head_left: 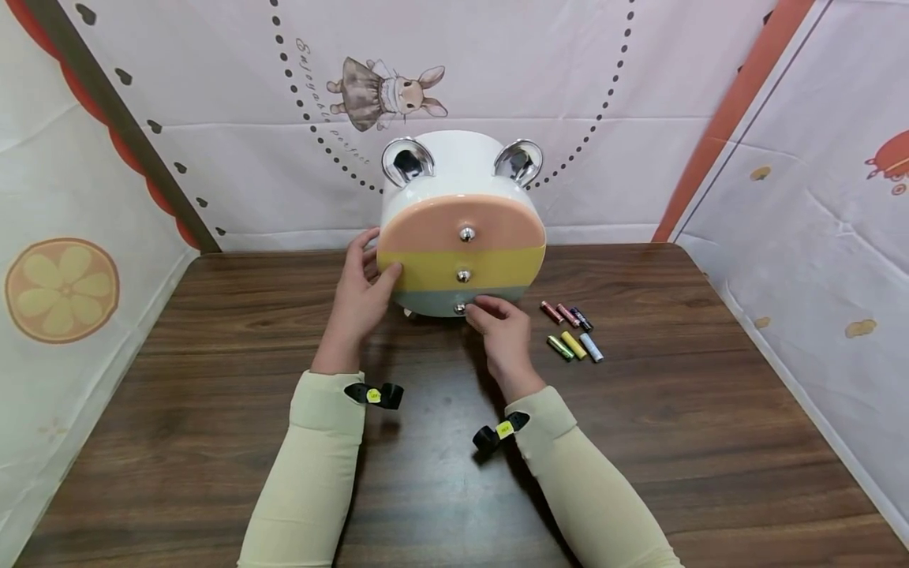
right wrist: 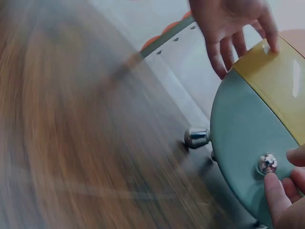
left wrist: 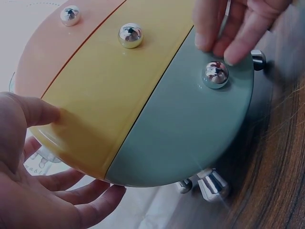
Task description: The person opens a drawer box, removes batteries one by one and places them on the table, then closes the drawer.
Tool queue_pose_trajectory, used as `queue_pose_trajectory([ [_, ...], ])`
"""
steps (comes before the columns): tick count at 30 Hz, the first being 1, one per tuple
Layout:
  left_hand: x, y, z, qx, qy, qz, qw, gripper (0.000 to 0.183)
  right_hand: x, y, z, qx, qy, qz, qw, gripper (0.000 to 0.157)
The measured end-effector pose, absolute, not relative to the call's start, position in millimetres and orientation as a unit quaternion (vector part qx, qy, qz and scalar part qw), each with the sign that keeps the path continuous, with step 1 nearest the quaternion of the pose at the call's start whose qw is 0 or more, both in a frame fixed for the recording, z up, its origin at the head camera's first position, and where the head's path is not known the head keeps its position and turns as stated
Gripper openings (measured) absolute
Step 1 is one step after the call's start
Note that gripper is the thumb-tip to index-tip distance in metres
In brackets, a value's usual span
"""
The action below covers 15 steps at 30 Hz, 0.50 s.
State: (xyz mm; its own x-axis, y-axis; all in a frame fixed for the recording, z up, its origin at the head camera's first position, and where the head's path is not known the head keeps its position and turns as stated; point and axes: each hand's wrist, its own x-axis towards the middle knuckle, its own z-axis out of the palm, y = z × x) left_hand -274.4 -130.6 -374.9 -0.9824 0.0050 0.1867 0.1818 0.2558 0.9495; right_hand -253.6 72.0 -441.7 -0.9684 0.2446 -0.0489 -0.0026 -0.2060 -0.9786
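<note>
Glossy peach, yellow and green box (head_left: 436, 241) — left grip (head_left: 362, 298) clamped on it, right grip (head_left: 507, 338) apart at silver knob (left wrist: 216, 75)

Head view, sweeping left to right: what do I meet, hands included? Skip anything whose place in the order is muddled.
Orange-slice print → left hand → lowest silver knob → right hand → six batteries → red print at the right edge.
</note>
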Motion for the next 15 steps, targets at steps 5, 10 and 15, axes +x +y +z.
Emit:
queue_pose_trajectory([
  [5,-274.8,-132.3,-376.1,-0.061,-0.79,-0.606,0.077,0.058,-257.6,58.3,-448.2,-0.118,-0.519,0.844,0.061,0.017],
  [10,-276.2,-132.8,-377.0,-0.063,-0.791,-0.604,0.077,0.058,-259.2,44.1,-449.5,-0.153,-0.471,0.864,0.088,0.012],
  [15,-277.4,-132.1,-377.4,-0.066,-0.79,-0.605,0.076,0.058,-259.7,33.7,-449.6,-0.181,-0.455,0.863,0.123,0.015],
])
